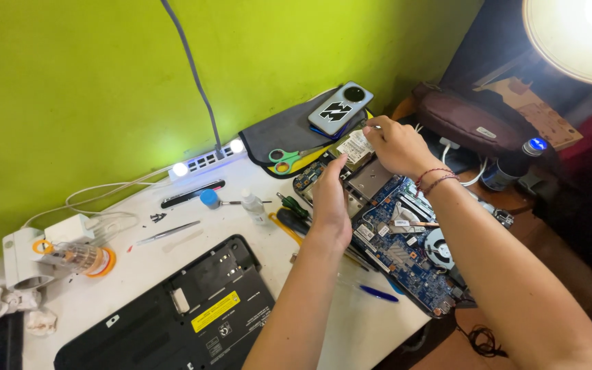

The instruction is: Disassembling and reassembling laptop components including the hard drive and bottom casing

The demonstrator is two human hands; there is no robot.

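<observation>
Two of your hands are over the open laptop (pixel 405 240), with its blue circuit board and round fan (pixel 438 248) showing, lying on the white table (pixel 145 260). Your left hand (pixel 330 202) is flat and open, fingers straight, resting on the silver metal plate (pixel 366 179) and holding nothing, while your right hand (pixel 393 145) is curled around the far edge of the hard drive (pixel 355 149), which sits at the back corner of the laptop. Green-handled scissors (pixel 289 159) lie just beside the drive, and the black laptop cover (pixel 173 315) lies well apart near you.
</observation>
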